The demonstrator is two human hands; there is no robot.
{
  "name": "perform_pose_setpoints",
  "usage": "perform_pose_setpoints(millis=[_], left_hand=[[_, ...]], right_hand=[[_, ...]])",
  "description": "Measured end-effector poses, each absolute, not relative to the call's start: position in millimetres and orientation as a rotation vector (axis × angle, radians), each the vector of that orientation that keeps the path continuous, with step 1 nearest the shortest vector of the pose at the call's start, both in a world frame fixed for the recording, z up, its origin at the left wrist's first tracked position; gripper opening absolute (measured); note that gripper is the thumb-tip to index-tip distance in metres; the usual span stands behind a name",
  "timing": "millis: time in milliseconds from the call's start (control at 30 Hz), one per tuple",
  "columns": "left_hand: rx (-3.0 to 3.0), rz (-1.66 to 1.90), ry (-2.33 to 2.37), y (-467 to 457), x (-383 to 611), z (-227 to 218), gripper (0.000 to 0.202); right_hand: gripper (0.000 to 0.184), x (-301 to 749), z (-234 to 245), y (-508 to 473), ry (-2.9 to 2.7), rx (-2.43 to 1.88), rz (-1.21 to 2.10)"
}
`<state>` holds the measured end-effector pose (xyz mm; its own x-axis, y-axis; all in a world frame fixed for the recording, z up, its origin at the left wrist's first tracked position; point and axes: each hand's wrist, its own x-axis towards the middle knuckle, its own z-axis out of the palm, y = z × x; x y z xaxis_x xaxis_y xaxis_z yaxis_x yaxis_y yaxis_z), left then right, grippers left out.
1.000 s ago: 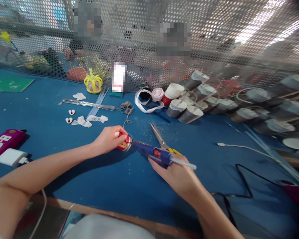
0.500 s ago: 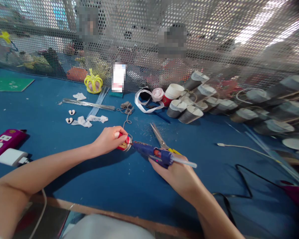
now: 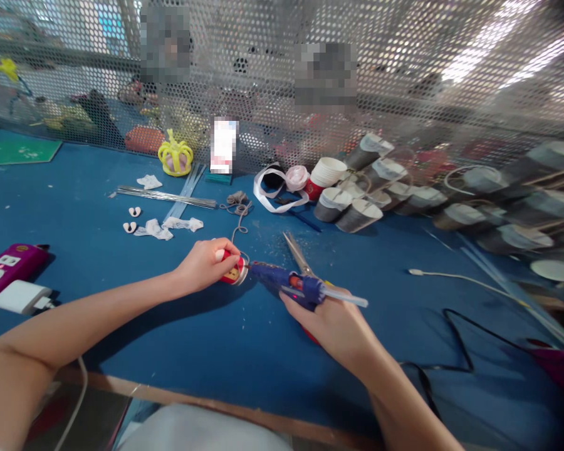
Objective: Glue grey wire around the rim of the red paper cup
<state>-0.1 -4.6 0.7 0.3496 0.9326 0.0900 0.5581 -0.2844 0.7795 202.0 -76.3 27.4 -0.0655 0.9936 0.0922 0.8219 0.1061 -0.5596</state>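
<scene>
My left hand [image 3: 211,263] is closed around a small red paper cup [image 3: 235,269] with a white rim, tilted on its side. A grey cord [image 3: 239,219] runs from a small bundle down to the cup's rim. In my right hand [image 3: 329,319] is a blue hot glue gun [image 3: 282,283], its nozzle at the cup's rim; I cannot tell whether it touches. A clear glue stick [image 3: 345,297] juts from the gun's back. Scissors [image 3: 297,250] lie behind the gun, their handles mostly hidden by it and my hand.
Stacked white cups [image 3: 328,170], a ribbon loop [image 3: 263,194] and several grey cord-wrapped cups [image 3: 360,216] stand at the back right. Metal wires [image 3: 169,197] and a yellow crown-shaped piece [image 3: 175,156] lie back left. A purple power strip [image 3: 14,266] is at left, a black cable [image 3: 465,344] at right.
The glue gun and my right hand have shifted very slightly left and up, covering more of the scissors' handles. My left hand keeps its hold on the cup.
</scene>
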Motion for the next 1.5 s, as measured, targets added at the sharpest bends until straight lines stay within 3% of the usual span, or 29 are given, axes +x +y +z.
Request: perform_pose_setpoints(millis=[1500], left_hand=[[1.981, 0.750, 1.273, -6.3, 0.1, -0.3, 0.013]], right_hand=[[0.019, 202.7, 30.7, -70.7, -1.993, -1.759, 0.471]])
